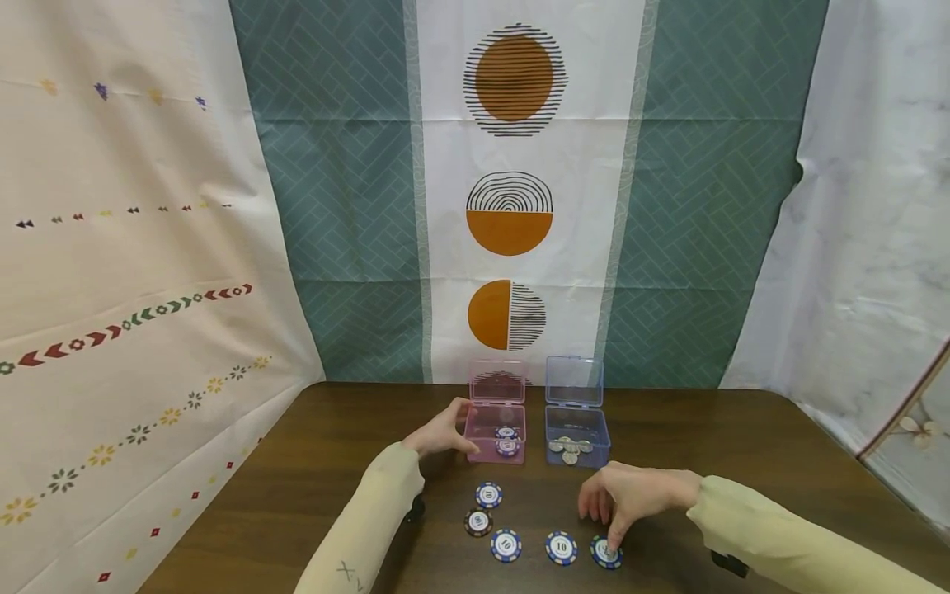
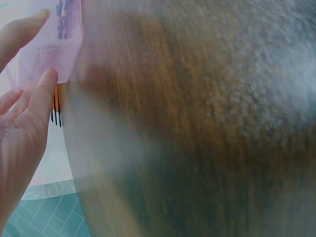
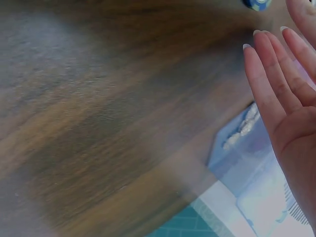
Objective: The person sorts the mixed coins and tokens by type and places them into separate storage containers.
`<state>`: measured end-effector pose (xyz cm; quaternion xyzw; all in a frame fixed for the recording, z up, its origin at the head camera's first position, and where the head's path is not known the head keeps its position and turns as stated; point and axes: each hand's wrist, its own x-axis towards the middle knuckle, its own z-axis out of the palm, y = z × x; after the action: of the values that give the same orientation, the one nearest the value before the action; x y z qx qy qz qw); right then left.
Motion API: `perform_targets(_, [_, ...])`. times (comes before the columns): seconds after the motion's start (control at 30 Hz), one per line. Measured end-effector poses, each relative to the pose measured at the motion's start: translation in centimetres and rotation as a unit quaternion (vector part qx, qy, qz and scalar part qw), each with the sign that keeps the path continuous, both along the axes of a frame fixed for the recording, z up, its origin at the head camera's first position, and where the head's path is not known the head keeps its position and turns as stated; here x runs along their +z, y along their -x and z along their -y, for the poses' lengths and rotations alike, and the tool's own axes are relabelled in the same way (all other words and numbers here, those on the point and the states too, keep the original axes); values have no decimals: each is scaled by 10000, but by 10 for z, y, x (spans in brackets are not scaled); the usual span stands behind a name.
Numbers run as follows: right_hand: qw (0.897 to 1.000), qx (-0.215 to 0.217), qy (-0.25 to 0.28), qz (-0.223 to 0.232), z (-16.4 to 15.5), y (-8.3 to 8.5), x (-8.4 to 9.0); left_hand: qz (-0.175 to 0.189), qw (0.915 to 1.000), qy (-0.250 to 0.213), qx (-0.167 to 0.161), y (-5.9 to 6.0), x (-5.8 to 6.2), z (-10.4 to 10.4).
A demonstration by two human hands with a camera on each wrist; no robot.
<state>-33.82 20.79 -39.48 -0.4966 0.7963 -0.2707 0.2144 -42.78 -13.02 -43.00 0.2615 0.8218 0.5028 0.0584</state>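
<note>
My left hand (image 1: 444, 431) holds the left side of an open pink plastic box (image 1: 478, 452), with thumb and fingers spread along it. In the left wrist view, fingertips of the left hand (image 2: 24, 116) lie against the pink wall. Inside the box are blue-and-white poker chips (image 1: 507, 445). My right hand (image 1: 631, 495) reaches down over the rightmost blue poker chip (image 1: 607, 554), a digit touching its top. In the right wrist view, the other fingers of the right hand (image 3: 291, 94) extend fairly straight, with nothing between them.
An open blue plastic box (image 1: 599, 459) with silver coins (image 1: 570, 450) stands right of the pink one. Loose on the brown table (image 1: 312, 470) lie more blue chips (image 1: 562, 548) and a black chip (image 1: 478, 521). A patterned curtain (image 1: 349, 206) hangs behind.
</note>
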Motion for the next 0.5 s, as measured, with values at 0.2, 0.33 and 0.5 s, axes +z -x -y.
perform_targets(0.2, [10000, 10, -8, -57, -4, -2, -4, 76, 10000, -35, 29, 0, 0, -1])
perform_targets(0.33, [9998, 43, -18, -175, -4, -2, -6, 85, 9999, 0, 58, 0, 2, -1])
perform_targets(0.5, [9989, 160, -62, -427, -4, -3, -9, 62, 10000, -10, -29, 0, 2, -2])
